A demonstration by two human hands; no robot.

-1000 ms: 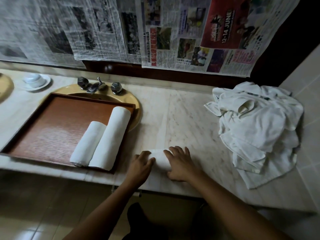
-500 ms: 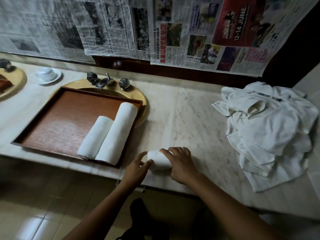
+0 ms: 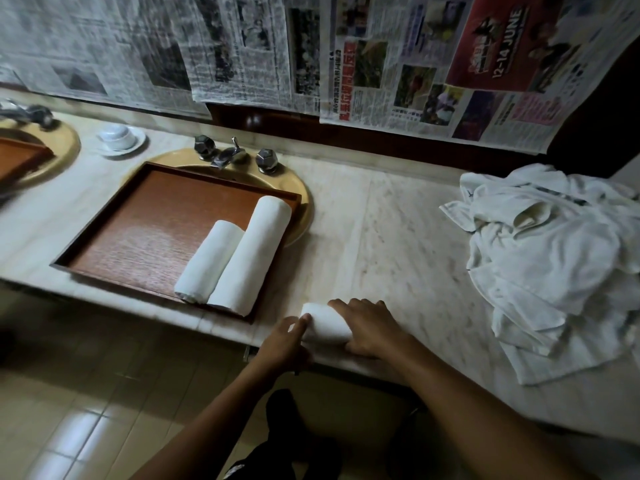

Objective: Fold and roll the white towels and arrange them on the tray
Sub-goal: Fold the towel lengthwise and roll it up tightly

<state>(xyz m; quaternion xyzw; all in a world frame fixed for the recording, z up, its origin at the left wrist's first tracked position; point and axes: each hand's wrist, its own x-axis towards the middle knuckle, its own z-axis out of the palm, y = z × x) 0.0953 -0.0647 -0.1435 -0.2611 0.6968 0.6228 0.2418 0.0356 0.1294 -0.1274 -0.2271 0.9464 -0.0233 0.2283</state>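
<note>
The right part of the small rolled white towel [image 3: 323,327] was hidden under the right hand [image 3: 372,329], whose fingers curved over it with the thumb on the near side. The left hand [image 3: 282,341] gripped its left end, the lower fingers out of sight. The roll lay at the front edge of the pale marble counter [image 3: 381,230], just right of the tray. The newspaper sheets [image 3: 242,46] taped along the wall were too blurred to read, apart from "12-14 JUNE" on a red advertisement [image 3: 498,53]. The rectangular brown wooden tray [image 3: 138,230] sat over a yellow oval basin [image 3: 299,199] and covered most of it. The tray held a shorter rolled white towel [image 3: 207,261] and a longer rolled white towel [image 3: 251,254], touching side by side in its right half. A heap of loose white towels [image 3: 554,265] was cut off at the right edge. At the left edge only a corner of a second brown tray [image 3: 20,159] showed.
</note>
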